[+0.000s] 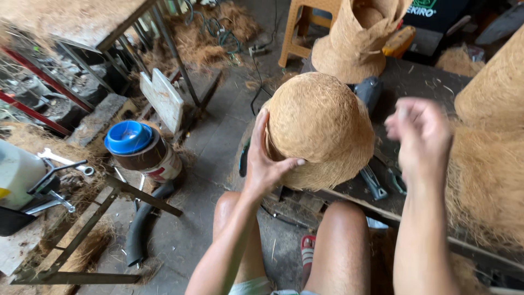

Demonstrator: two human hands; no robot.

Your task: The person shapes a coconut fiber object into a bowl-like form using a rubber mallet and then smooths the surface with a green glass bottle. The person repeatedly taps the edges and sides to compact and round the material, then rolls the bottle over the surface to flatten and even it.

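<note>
At frame centre, the left hand (266,164) grips the coir pot (318,128), fingers spread on its side; the right hand (420,136) (blurred, finger state unclear) hovers apart. One-handed, it might slip.

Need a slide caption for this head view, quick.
Left hand steadies a round brown coconut-fibre pot over a dark workbench; right hand, blurred, is raised beside it.

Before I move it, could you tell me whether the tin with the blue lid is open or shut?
Shut: the blue lid sits on the tin.
</note>
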